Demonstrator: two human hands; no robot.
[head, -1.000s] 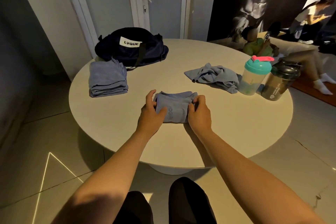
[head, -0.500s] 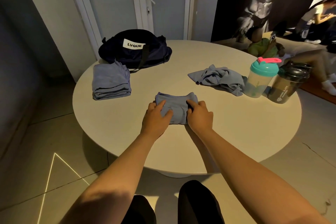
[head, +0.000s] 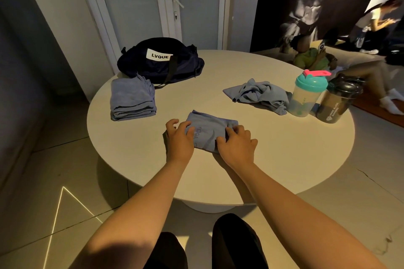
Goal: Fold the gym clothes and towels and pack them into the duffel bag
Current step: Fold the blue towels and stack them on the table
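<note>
- Our left hand [head: 179, 138] and right hand [head: 237, 145] both have fingers curled onto the folded blue garment [head: 209, 132], mid-frame on the table [head: 284, 159].
- Duffel bag [head: 161, 65] sits upper left, with the folded stack [head: 132, 100] just beside it.

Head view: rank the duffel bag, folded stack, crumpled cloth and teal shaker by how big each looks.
1. Duffel bag, largest, though it lies farthest away.
2. Folded stack and crumpled cloth: too alike to rank.
3. Teal shaker, smallest.
</note>
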